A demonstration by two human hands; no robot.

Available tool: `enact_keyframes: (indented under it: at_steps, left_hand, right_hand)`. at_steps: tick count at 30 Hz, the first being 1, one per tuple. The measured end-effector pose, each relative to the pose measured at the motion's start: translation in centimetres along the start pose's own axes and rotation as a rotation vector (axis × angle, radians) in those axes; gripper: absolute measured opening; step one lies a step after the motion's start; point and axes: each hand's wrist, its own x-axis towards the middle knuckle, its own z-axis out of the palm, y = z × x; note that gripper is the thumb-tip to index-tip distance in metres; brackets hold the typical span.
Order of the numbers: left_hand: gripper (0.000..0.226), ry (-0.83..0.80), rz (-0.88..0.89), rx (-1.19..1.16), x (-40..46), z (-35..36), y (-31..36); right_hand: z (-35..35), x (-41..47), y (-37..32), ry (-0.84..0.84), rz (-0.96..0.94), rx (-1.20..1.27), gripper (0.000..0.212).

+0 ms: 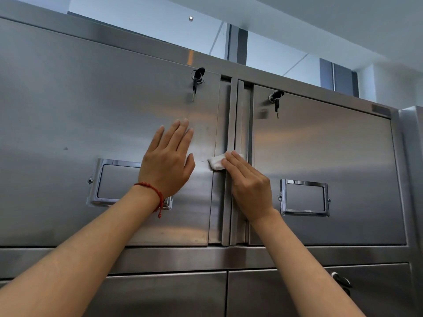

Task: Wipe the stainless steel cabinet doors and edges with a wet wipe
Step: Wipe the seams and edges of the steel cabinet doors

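Two stainless steel upper doors fill the view: the left door (80, 106) and the right door (332, 156). Between them run vertical edge strips (233, 115). My left hand (168, 163) lies flat on the left door with straight fingers, a red cord at its wrist. My right hand (248, 184) presses a folded white wet wipe (215, 162) with straight fingers against the left door's inner edge, at mid height. Most of the wipe is hidden under the fingers.
Keys hang from a lock on the left door (197, 81) and from one on the right door (275, 100). Each door carries a framed label holder (304, 197). Lower cabinet doors (171, 294) sit below a horizontal rail. Another steel cabinet side (412, 156) stands at the right.
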Motion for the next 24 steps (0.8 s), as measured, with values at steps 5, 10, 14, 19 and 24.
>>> enact_keyframes:
  at_steps: [5, 10, 14, 19, 24]
  left_hand:
    - [0.054, -0.027, 0.016, -0.012, -0.9, -0.2, 0.3]
    - [0.054, -0.055, 0.046, -0.056, -2.6, -0.7, 0.6]
    - [0.053, -0.051, 0.007, -0.150, -4.5, -1.5, 1.6]
    - [0.051, -0.088, 0.040, -0.195, -7.7, -2.0, 3.1]
    - [0.051, -0.151, 0.056, -0.210, -10.8, -2.3, 4.6]
  right_hand:
    - [-0.7, 0.1, -0.3, -0.054, 0.017, 0.001, 0.028]
    - [-2.0, -0.5, -1.0, -0.055, 0.037, 0.006, 0.034]
    - [-3.1, -1.9, -2.4, -0.044, 0.046, -0.006, 0.028]
    - [-5.3, -4.7, -4.6, -0.083, 0.028, -0.011, 0.032]
    - [-7.6, -7.2, -5.5, -0.103, 0.033, -0.015, 0.021]
